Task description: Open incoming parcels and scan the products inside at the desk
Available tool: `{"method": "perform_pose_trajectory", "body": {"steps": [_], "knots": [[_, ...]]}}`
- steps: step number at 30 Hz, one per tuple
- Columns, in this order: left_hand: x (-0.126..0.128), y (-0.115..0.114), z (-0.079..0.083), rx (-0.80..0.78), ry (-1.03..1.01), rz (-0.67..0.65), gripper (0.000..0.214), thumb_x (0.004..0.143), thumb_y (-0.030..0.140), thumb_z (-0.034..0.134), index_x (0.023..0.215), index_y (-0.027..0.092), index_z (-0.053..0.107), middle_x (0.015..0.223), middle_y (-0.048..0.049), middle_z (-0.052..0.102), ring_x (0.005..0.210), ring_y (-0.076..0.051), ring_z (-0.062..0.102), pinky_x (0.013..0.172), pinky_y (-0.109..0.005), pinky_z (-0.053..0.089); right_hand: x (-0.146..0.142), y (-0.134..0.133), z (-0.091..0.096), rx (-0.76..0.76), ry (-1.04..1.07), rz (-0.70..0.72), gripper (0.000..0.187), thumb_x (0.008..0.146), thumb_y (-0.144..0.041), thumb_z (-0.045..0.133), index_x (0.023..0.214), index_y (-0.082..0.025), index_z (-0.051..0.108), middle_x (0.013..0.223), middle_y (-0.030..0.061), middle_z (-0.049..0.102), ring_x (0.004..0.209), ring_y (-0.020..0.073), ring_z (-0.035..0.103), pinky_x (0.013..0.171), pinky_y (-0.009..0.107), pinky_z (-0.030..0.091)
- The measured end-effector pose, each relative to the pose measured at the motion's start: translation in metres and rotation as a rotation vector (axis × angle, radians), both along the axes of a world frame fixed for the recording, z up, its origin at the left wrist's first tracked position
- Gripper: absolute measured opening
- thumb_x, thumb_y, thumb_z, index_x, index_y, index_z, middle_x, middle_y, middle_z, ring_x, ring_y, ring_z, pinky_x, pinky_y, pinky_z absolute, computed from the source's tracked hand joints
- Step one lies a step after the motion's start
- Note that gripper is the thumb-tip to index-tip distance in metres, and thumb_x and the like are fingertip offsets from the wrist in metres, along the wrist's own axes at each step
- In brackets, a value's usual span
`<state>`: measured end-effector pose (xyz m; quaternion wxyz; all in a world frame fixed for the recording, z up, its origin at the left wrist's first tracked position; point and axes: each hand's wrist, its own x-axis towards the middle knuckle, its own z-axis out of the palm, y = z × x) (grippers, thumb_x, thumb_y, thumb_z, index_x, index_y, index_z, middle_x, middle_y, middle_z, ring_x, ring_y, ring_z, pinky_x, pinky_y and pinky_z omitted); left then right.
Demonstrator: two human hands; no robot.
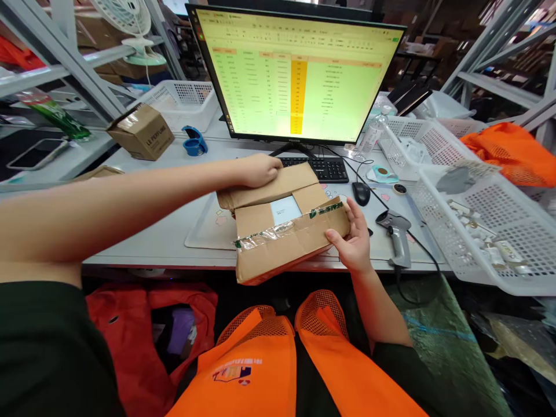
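Observation:
A brown cardboard box [282, 249] is tilted over the desk's front edge, its top flaps partly open. Through the gap a white item [285, 211] with small print shows inside. My left hand [259, 171] has its fingers curled over the far flap. At the right end, my right hand [354, 240] grips the near flap, thumb in front and fingers behind. Torn clear tape with green print [278, 233] runs along that near flap.
Behind the box are a keyboard [330, 170], a mouse [361, 194] and a monitor [299, 75]. A barcode scanner [395, 234] and white baskets [490, 217] stand to the right. A small carton [143, 133] and blue tape dispenser [194, 142] sit back left.

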<state>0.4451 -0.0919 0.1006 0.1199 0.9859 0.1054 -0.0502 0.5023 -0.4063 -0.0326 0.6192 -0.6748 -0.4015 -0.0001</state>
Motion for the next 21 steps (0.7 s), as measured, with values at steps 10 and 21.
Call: {"method": "perform_pose_trajectory", "body": {"steps": [10, 21], "knots": [[0.014, -0.014, -0.022, 0.059, -0.230, 0.134, 0.041, 0.101, 0.048, 0.043, 0.124, 0.022, 0.065, 0.115, -0.0136, 0.074, 0.107, -0.033, 0.069, 0.092, -0.041, 0.049, -0.016, 0.047, 0.102, -0.759, -0.803, 0.016, 0.048, 0.103, -0.059, 0.056, 0.086, -0.018, 0.073, 0.092, 0.0151, 0.071, 0.100, 0.0328, 0.063, 0.095, 0.049, 0.050], [0.018, 0.000, -0.036, -0.018, -0.294, 0.116, 0.037, 0.100, 0.044, 0.049, 0.122, 0.021, 0.067, 0.108, -0.0137, 0.074, 0.105, -0.033, 0.068, 0.089, -0.041, 0.049, -0.045, -0.036, 0.049, -0.139, -1.013, -0.108, 0.049, 0.096, -0.072, 0.058, 0.078, -0.028, 0.070, 0.077, 0.0095, 0.073, 0.076, 0.0284, 0.073, 0.068, 0.044, 0.055]]}}
